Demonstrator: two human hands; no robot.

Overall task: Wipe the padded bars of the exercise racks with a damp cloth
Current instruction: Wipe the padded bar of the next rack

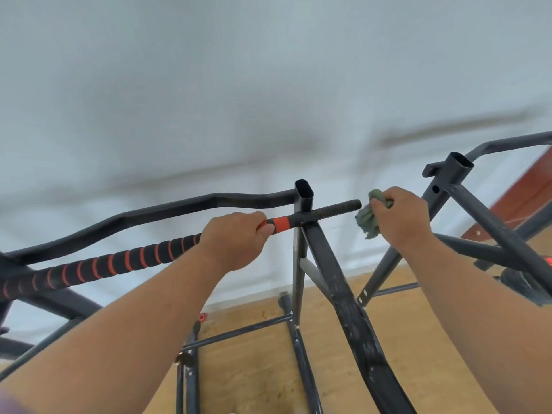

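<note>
Steadying and wiping, one entry per item.

Left hand (pixel 234 239): fingers clenched around the padded bar (pixel 119 262), at the orange band where the black-and-orange foam ends, close to the upright post (pixel 303 198).

Right hand (pixel 398 215): fingers closed on a bunched grey-green cloth (pixel 368 218), held just beside the free tip of the ribbed end grip (pixel 334 211); whether cloth and tip touch cannot be told.

Step in hand, by judgement: bracing the bar while the cloth is brought to its short ribbed end. Next move calls for wrapping the cloth round that end and drawing it along, then shifting the left hand so the foam beneath it can be reached.

Second rack (pixel 454 186): stands at right, well apart from the cloth, unattended.

Not determinable: dampness of the cloth; the far left run of the padded bar, cut off at the frame edge; the foam under the left palm; any padding on the second rack, which is blurred at its lower right.
</note>
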